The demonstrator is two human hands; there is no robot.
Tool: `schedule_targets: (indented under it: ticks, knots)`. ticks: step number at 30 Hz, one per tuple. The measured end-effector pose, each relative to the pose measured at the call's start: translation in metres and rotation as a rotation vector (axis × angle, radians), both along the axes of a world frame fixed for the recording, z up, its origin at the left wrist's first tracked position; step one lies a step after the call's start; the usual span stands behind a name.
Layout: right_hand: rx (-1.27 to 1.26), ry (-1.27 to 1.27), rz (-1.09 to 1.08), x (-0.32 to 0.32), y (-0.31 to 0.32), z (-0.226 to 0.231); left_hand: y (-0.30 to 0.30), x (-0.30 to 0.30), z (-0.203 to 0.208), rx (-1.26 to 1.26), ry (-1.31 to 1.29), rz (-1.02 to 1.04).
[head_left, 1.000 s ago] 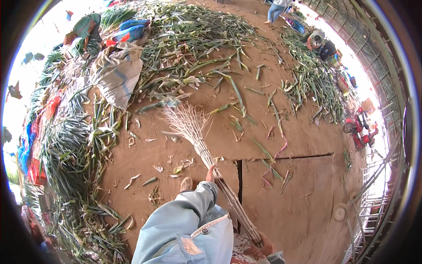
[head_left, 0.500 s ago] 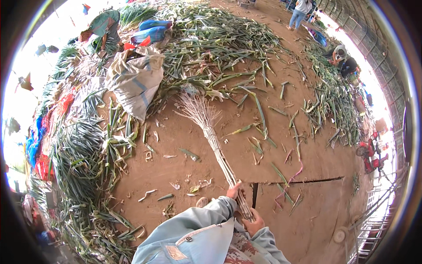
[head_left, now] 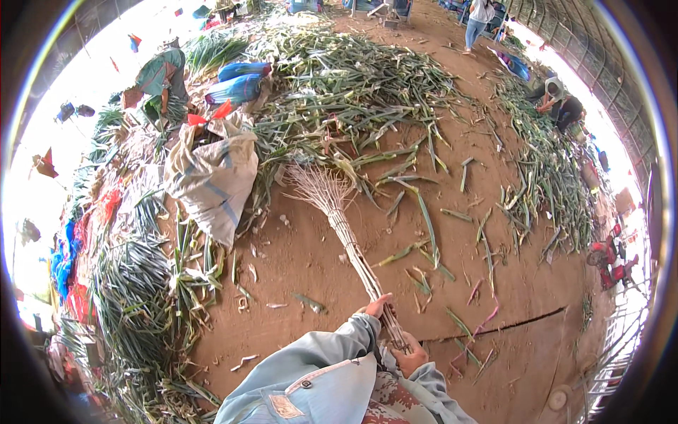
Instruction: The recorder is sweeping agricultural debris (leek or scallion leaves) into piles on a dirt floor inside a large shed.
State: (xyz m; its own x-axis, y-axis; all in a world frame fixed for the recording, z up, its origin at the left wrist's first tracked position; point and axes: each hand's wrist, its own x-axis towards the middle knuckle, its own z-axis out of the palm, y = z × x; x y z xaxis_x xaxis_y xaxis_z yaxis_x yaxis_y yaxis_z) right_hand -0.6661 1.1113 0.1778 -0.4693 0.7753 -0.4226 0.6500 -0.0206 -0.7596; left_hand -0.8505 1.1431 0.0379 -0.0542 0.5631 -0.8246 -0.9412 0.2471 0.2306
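Note:
A long twig broom slants away from me over the brown ground. My left hand is wrapped round its bundled stick handle. Lower down, close to my body, my right hand grips the handle's near end. The broom's fanned twig head touches the edge of a big heap of green onion leaves. Just left of the twigs lies a crumpled beige woven sack.
Piled green onions line the left side, and more leaves run along the right. Loose leaves and scraps litter the ground. Blue bundles lie beyond the sack. One person crouches at far right; another stands farther back.
The view has tilted up, so the ground and heaps sit lower in the picture. Both hands keep their grip on the broom, whose head stays by the leaf heap.

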Motion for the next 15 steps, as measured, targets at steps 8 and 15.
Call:
schedule_targets:
  ticks: [8,15]
  knots:
    - [-0.079,0.096,-0.036,-0.191,0.154,0.015,0.158,-0.193,-0.008,-0.001,0.083,-0.044]
    - [-0.114,0.055,-0.041,-0.408,0.293,-0.016,0.298,-0.411,-0.018,0.065,0.171,-0.015]
